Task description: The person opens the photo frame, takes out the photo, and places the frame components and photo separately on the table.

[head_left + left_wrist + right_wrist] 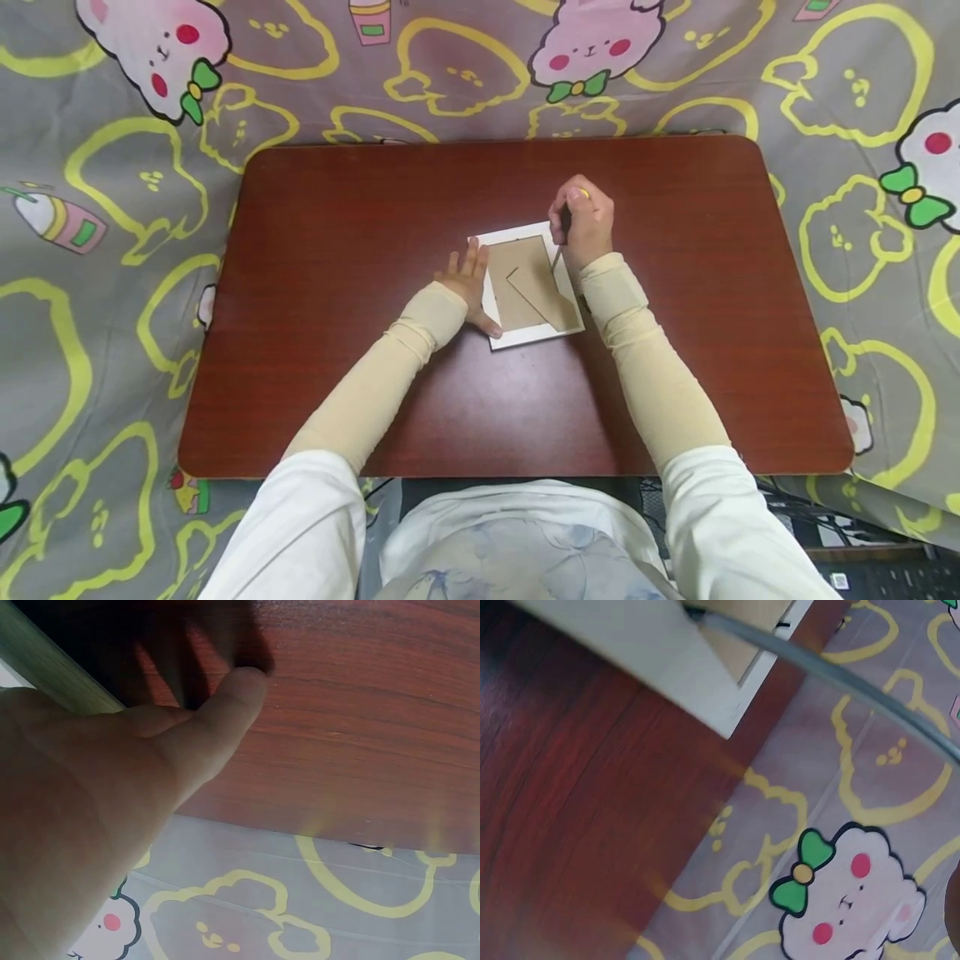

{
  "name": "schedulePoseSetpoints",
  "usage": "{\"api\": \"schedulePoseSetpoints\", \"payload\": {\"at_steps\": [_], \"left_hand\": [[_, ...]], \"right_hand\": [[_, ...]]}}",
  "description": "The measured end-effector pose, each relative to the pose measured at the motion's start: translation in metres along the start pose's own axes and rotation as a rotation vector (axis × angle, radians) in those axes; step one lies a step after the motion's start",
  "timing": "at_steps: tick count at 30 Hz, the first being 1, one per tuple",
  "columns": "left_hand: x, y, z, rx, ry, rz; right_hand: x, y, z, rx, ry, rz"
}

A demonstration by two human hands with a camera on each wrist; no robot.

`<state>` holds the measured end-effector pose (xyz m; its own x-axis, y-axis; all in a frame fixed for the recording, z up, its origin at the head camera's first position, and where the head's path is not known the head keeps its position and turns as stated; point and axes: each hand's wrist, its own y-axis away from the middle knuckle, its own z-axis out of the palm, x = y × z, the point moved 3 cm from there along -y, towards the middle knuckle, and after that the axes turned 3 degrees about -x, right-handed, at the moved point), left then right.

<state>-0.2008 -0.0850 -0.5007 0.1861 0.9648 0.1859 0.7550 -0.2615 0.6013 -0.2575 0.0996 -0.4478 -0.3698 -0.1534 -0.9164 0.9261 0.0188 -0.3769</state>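
Observation:
A picture frame (528, 337) with a white border and a tan backing board (517, 283) lies back side up on the table. Along its left edge rests my left hand (467, 282), fingers spread, the thumb near the lower left corner. My right hand (591, 221) grips a screwdriver (557, 259) above the frame's right side; its dark handle is mostly hidden by the fingers. In the right wrist view, the metal shaft of the screwdriver (832, 673) slants down, its tip at the inner edge of the white border. The left wrist view shows the frame's side edge (64, 667) against the hand.
The brown wooden table (337, 250) has rounded corners and extends around the frame. A patterned cloth (465, 67) hangs behind it and at both sides. Cables (806, 512) and a black keyboard-like item (892, 579) are below the table at the lower right.

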Motion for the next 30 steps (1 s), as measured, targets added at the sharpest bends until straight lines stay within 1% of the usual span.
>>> {"api": "schedulePoseSetpoints", "payload": {"at_steps": [2,5,6,8,11,12,13,14,15,16,17,19,20,21,23,25,28,30], "left_hand": [[0.002,-0.001,0.000,-0.003,-0.005,0.006],[0.004,-0.001,-0.002,-0.002,-0.009,0.009],[0.004,-0.001,-0.002,-0.001,-0.010,0.007],[0.005,-0.001,-0.003,-0.001,-0.013,0.003],[0.007,-0.002,-0.003,0.000,-0.013,0.001],[0.007,-0.002,-0.004,0.002,-0.013,0.001],[0.008,-0.001,-0.004,0.003,-0.010,0.000],[0.007,-0.001,-0.003,0.005,-0.006,0.000],[0.007,-0.001,-0.003,0.010,-0.003,-0.001],[0.006,-0.001,-0.002,0.009,0.000,-0.002],[0.005,-0.001,-0.002,0.008,0.003,-0.003],[0.003,0.000,0.000,0.003,0.010,-0.007],[0.002,-0.001,0.001,0.002,0.010,-0.008],[0.001,-0.001,0.001,0.000,0.010,-0.009],[0.001,-0.002,0.001,-0.003,0.012,-0.006],[0.001,-0.002,0.000,0.001,0.015,-0.004],[0.001,-0.001,0.000,0.001,0.012,-0.002],[0.002,-0.001,0.000,0.002,0.008,-0.004]], "right_hand": [[-0.001,0.000,-0.004,0.016,-0.016,-0.007],[-0.004,0.000,-0.005,0.003,-0.047,-0.009],[-0.005,0.000,-0.005,-0.004,-0.076,-0.009],[-0.007,0.002,-0.008,0.009,-0.122,-0.001],[-0.014,0.005,-0.025,0.065,-0.185,0.007],[-0.017,0.006,-0.035,0.078,-0.174,0.022],[-0.019,0.007,-0.046,0.085,-0.122,0.061],[-0.021,0.007,-0.057,0.082,-0.030,0.114],[-0.021,0.008,-0.067,0.070,0.077,0.185],[-0.020,0.010,-0.078,0.036,0.224,0.260],[-0.018,0.011,-0.087,-0.016,0.387,0.326],[-0.011,0.014,-0.105,-0.125,0.720,0.431],[-0.006,0.017,-0.113,-0.165,0.847,0.469],[-0.001,0.020,-0.121,-0.199,0.939,0.489],[0.009,0.024,-0.135,-0.242,1.075,0.503],[0.017,0.030,-0.147,-0.257,1.158,0.522],[0.029,0.037,-0.159,-0.270,1.228,0.532],[0.034,0.040,-0.163,-0.273,1.258,0.538]]}}
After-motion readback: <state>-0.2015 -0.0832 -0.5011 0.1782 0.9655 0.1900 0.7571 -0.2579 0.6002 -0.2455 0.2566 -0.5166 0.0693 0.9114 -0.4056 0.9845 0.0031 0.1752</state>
